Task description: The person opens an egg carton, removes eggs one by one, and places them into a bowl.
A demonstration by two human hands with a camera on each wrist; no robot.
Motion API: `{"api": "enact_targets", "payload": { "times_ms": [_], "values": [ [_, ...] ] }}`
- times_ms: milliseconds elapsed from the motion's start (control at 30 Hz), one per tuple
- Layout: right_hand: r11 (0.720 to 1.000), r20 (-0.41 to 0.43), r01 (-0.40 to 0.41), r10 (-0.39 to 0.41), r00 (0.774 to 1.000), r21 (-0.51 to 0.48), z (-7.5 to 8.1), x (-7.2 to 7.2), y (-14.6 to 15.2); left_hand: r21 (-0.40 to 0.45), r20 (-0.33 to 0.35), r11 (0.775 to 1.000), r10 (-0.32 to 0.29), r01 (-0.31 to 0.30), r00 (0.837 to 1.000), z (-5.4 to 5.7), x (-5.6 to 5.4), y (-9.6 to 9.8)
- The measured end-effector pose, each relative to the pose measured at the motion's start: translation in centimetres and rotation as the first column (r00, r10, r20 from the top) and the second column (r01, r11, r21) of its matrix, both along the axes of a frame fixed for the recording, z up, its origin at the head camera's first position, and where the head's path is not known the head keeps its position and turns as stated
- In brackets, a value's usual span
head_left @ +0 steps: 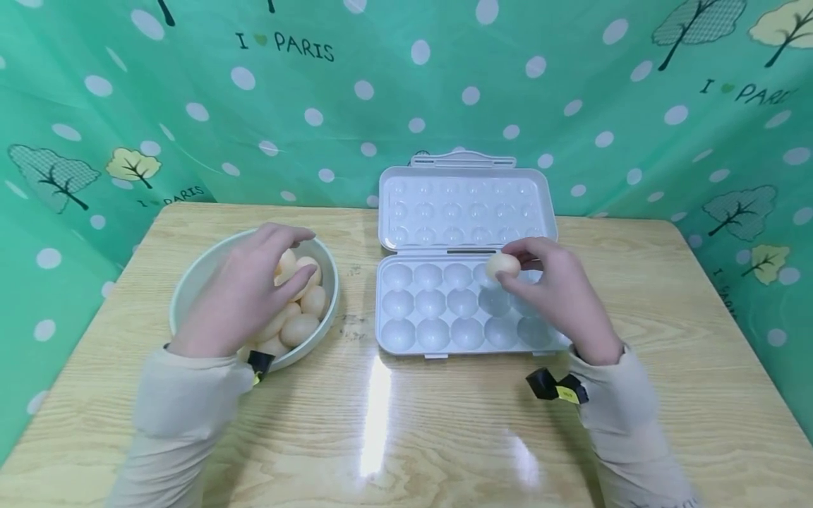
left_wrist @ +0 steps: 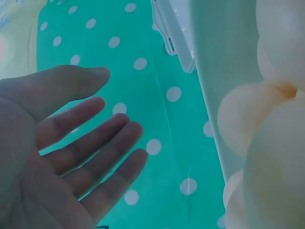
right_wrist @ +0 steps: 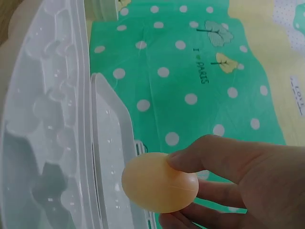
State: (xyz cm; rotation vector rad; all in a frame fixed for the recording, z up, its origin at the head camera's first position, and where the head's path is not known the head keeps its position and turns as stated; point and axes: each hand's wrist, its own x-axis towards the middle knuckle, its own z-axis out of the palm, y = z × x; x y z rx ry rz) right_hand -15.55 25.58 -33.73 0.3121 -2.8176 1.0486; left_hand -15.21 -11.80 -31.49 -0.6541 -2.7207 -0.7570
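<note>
A pale egg is pinched between the thumb and fingers of my right hand, above the back row of a white egg carton. In the right wrist view the egg appears well off the carton's cups. My left hand hovers over a pale green bowl of eggs, holding nothing. In the left wrist view, its fingers are relaxed and spread apart, with the eggs to the right. The hand covers part of the bowl in the head view.
The carton's hinged lid is raised and leans back near the green dotted curtain behind the table. Bowl and carton stand on a light wooden table, the bowl left of the carton.
</note>
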Motion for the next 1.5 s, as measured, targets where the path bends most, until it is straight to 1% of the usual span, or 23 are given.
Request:
{"api": "enact_targets", "payload": {
  "times_ms": [133,233,300,367,500,567,700,800,967,1067,1167,1300,1400,1500],
  "values": [
    [0.998,0.003,-0.057,0.057,0.998,-0.017,-0.1,0.2,-1.0,0.005,-0.055,0.999,-0.049,0.049,0.997,-0.3,-0.1,0.6],
    [0.995,0.015,-0.095,0.095,0.995,-0.034,-0.1,0.4,-1.7,0.011,-0.101,0.996,-0.090,0.092,0.991,-0.6,0.0,1.1],
    [0.992,0.013,-0.115,0.115,0.993,-0.049,-0.2,0.6,-2.2,0.008,-0.120,0.993,-0.114,0.116,0.986,-0.7,0.1,1.5],
    [0.989,0.005,-0.136,0.136,0.991,-0.065,-0.2,0.8,-2.7,-0.006,-0.121,0.992,-0.129,0.129,0.984,-0.8,0.3,1.9],
    [0.981,-0.034,-0.174,0.171,0.985,-0.092,-0.2,1.3,-3.6,-0.028,-0.082,0.989,-0.149,0.147,0.986,-0.7,0.9,2.9],
    [0.975,-0.061,-0.201,0.196,0.979,-0.099,-0.1,1.6,-4.1,-0.042,-0.077,0.987,-0.157,0.154,0.985,-0.7,1.2,3.4],
    [0.953,-0.092,-0.275,0.265,0.960,-0.125,0.0,2.2,-5.0,-0.067,-0.099,0.979,-0.197,0.191,0.975,-0.8,1.7,4.5],
    [0.939,-0.094,-0.311,0.299,0.949,-0.145,-0.1,2.6,-5.7,-0.072,-0.113,0.972,-0.231,0.224,0.966,-1.0,2.1,5.2],
    [0.922,-0.105,-0.347,0.333,0.937,-0.174,-0.3,3.1,-6.8,-0.081,-0.130,0.964,-0.263,0.254,0.956,-1.4,2.5,6.1],
    [0.907,-0.127,-0.371,0.352,0.927,-0.197,-0.5,3.3,-7.4,-0.095,-0.144,0.959,-0.278,0.266,0.950,-1.6,2.7,6.5],
    [0.898,-0.160,-0.383,0.354,0.921,-0.216,-0.7,3.5,-7.8,-0.101,-0.160,0.957,-0.284,0.270,0.945,-1.8,2.8,6.8],
    [0.894,-0.188,-0.375,0.335,0.923,-0.246,-0.9,3.7,-8.2,-0.073,-0.170,0.954,-0.299,0.291,0.939,-2.0,3.1,7.3],
    [0.894,-0.187,-0.363,0.322,0.928,-0.263,-0.9,3.9,-8.5,-0.046,-0.163,0.948,-0.317,0.313,0.934,-2.1,3.2,7.6],
    [0.897,-0.183,-0.353,0.313,0.932,-0.266,-0.9,4.0,-8.6,-0.031,-0.156,0.946,-0.323,0.322,0.934,-2.1,3.3,7.8]
  ]
}}
